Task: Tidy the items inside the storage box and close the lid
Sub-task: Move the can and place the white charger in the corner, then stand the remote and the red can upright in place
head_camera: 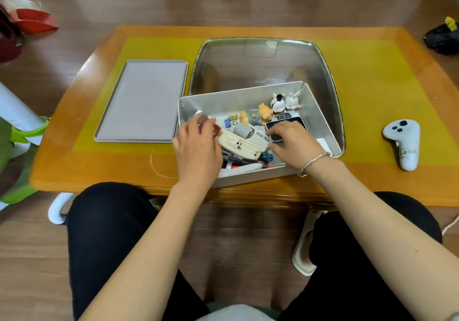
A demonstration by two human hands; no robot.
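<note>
A grey storage box (248,94) stands open on the table's near edge, full of small items. Its flat grey lid (142,100) lies on the table to the left. Inside sit a pig figurine (255,117), two small rabbit figurines (285,102), blue binder clips (228,122), a white MINI FAN box (260,138) and a cream pouch (239,145). My left hand (197,146) is in the box's left end, fingers closed around a small reddish item (206,122) that is blurred. My right hand (291,144) grips a black rectangular device (285,124) at the box's right side.
A large clear plastic tub (263,59) stands behind the box. A white game controller (403,143) lies on the table at the right. The table carries a yellow mat (372,84). My knees are under the near edge; a red dustpan (34,21) is on the floor at far left.
</note>
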